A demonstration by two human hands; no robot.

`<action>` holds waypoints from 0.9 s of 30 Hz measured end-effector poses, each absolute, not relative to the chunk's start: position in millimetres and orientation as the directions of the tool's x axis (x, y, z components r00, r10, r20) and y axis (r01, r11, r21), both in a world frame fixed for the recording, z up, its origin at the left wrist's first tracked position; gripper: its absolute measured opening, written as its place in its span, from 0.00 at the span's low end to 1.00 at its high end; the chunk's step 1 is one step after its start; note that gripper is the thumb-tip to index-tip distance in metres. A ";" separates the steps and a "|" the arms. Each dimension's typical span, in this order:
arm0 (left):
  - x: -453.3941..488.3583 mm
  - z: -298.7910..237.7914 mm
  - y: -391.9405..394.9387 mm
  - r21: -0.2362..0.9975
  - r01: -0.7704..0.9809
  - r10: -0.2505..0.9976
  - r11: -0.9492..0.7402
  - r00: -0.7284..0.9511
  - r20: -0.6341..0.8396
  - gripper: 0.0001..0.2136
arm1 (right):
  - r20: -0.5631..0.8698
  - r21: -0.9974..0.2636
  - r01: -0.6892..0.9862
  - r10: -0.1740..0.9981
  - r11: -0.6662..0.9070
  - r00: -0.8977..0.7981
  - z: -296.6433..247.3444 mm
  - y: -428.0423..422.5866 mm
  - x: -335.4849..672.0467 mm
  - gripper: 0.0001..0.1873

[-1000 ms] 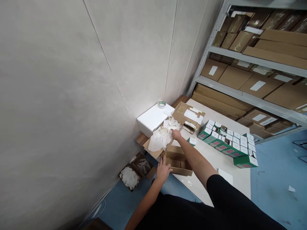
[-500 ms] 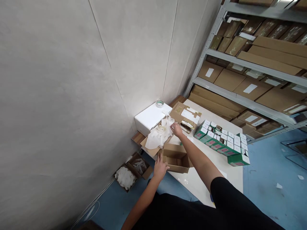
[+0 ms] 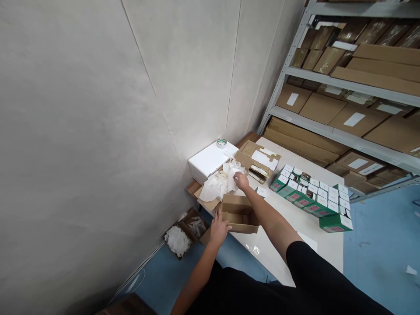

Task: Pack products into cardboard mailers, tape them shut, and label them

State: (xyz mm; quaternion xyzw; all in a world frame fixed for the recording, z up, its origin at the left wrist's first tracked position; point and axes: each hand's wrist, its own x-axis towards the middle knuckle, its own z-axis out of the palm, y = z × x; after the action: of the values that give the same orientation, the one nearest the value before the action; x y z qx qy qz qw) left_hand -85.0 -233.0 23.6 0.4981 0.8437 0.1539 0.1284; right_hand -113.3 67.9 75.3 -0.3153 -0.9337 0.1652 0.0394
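Note:
An open cardboard box (image 3: pixel 241 228) stands at the near edge of the white table. My left hand (image 3: pixel 219 228) grips its left end, fingers over the rim. Beyond the box, my right hand (image 3: pixel 241 180) is closed at the edge of a heap of crumpled white paper (image 3: pixel 215 187), pinching a piece of it. The heap lies in another opened carton (image 3: pixel 210 204), whose flap shows beneath the paper. The inside of the box I hold shows bare cardboard, and my right forearm hides part of its right side.
A white box (image 3: pixel 211 159) with a tape roll (image 3: pixel 221 142) on top stands by the wall. Flattened cardboard (image 3: pixel 259 155) and rows of green-and-white boxes (image 3: pixel 315 197) occupy the table (image 3: pixel 288 218). Cartons of white scraps (image 3: pixel 179 241) sit on the floor; loaded shelves (image 3: pixel 328 127) rise behind.
My view has shifted slightly, so the table and shelves appear farther right. My right hand stays closed at the white paper, and my left hand keeps its hold on the cardboard box.

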 end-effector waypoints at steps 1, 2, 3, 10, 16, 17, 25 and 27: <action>-83.9 24.1 -233.0 0.388 0.798 0.878 0.461 -0.473 -0.070 0.08 | -0.052 -0.312 0.597 0.614 0.739 -0.788 73.3 68.5 -113.4 0.14; -82.7 24.3 -232.9 0.388 0.797 0.878 0.462 -0.472 -0.076 0.08 | -0.082 -0.288 0.614 0.620 0.735 -0.780 70.7 69.1 -114.5 0.13; -81.2 24.4 -232.7 0.389 0.798 0.880 0.461 -0.469 -0.080 0.08 | -0.115 -0.266 0.623 0.617 0.736 -0.778 67.6 69.6 -116.3 0.12; -69.7 21.0 -231.0 0.397 0.811 0.893 0.430 -0.447 -0.054 0.09 | -0.190 -0.315 0.653 0.628 0.689 -0.755 40.4 69.6 -134.5 0.12; -73.1 19.1 -225.4 0.445 0.805 0.915 0.393 -0.392 -0.100 0.08 | -0.032 -0.383 0.652 0.695 0.655 -0.718 45.6 72.9 -141.7 0.14; -74.4 19.5 -222.8 0.450 0.804 0.918 0.389 -0.382 -0.110 0.08 | -0.009 -0.385 0.650 0.702 0.655 -0.712 50.0 75.1 -141.6 0.15; -80.7 24.8 -195.1 0.471 0.805 0.928 0.359 -0.362 -0.089 0.07 | 0.273 -0.553 0.565 0.774 0.612 -0.571 87.3 97.3 -113.2 0.13; -81.6 25.5 -190.3 0.467 0.812 0.932 0.349 -0.354 -0.081 0.07 | 0.322 -0.587 0.536 0.783 0.606 -0.532 94.4 99.3 -98.1 0.12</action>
State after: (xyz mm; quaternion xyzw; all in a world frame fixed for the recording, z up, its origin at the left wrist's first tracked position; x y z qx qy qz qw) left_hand -81.6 -190.3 25.5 0.5425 0.8036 0.1762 0.1696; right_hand -98.1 99.3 94.4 -0.3887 -0.8487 0.2141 0.2879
